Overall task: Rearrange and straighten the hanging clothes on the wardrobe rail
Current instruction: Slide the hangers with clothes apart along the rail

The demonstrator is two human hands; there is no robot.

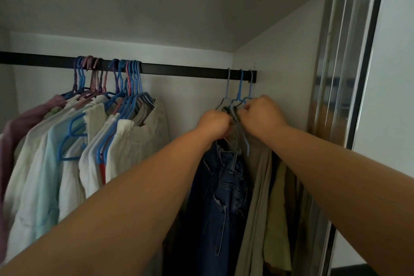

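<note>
Both hands, left hand [214, 122] and right hand [259, 112], are gripping hangers [237, 101] below the rail [179, 69]; tugging risks unhooking jeans [220, 186].

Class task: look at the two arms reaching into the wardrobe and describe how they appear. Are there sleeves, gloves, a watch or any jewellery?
Both forearms are bare along the whole length in view, with no sleeve edge showing. The left hand and the right hand wear no gloves. No watch, bracelet or other band shows at either wrist. The fingers are mostly hidden, so rings cannot be ruled out.
</note>
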